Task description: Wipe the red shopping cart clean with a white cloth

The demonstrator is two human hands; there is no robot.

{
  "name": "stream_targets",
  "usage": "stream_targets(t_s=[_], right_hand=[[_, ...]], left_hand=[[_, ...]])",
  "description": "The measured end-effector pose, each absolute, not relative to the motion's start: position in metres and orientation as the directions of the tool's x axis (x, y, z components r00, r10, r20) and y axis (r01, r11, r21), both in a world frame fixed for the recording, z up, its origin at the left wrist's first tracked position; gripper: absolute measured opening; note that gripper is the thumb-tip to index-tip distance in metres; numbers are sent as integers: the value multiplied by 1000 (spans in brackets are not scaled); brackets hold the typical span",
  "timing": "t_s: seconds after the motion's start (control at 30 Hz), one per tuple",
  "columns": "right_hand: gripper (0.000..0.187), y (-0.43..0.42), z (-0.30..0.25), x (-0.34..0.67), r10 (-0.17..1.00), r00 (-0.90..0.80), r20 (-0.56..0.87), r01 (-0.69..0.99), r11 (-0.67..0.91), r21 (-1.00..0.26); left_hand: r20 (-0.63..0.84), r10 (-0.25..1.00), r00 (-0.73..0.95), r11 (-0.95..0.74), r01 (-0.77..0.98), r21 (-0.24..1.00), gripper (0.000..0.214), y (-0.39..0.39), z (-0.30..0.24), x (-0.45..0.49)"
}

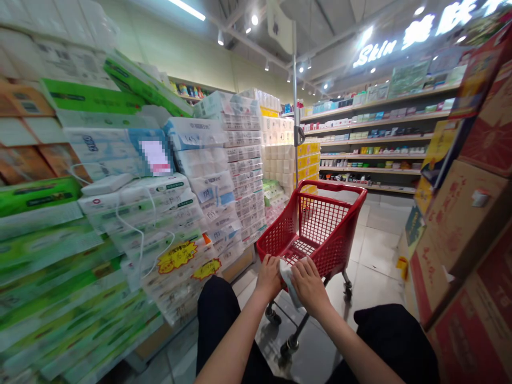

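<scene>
A red plastic shopping cart [326, 224] with a grid-like basket stands on its wheels right in front of my knees. My left hand [270, 274] is closed on the cart's near rim, its fingers curled over the edge. Just to its right, my right hand [309, 282] presses a crumpled white cloth [290, 282] against the same rim. Part of the cloth hangs down between the two hands. Inside, the basket shows only its mesh walls and floor.
Tall stacks of packaged tissue [204, 176] rise on the left, with a white cable [142, 240] hanging over them. Cardboard boxes [460, 213] are piled at the right. Shelves of small goods [368, 128] line the back. A metal pole [296, 106] stands behind the cart.
</scene>
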State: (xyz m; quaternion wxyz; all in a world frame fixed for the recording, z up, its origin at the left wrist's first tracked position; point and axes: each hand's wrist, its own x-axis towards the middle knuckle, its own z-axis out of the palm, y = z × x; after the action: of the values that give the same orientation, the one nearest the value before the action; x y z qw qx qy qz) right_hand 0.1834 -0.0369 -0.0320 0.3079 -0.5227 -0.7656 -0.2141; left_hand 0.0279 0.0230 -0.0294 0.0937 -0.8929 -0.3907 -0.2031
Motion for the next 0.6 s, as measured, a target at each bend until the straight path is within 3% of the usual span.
stream_targets(t_s=[0.1,0.27,0.37,0.6], right_hand=[[19,-39,-26,207,671,-331,664,910,412,38],[21,-44,-21,253,664,-364,654,900,430,64],[23,-46,-27,267,651,-345,676,908,415,63],[23,-54,-33,237,691,-133,711,981,194,-5]], left_hand=[[449,665,597,-681,732,35,50,16,-27,39],[453,554,699,-803,592,68,46,20,-14,27],[512,584,630,-750,660,43,48,32,-11,13],[564,650,508,-634,773,34,34,35,-36,22]])
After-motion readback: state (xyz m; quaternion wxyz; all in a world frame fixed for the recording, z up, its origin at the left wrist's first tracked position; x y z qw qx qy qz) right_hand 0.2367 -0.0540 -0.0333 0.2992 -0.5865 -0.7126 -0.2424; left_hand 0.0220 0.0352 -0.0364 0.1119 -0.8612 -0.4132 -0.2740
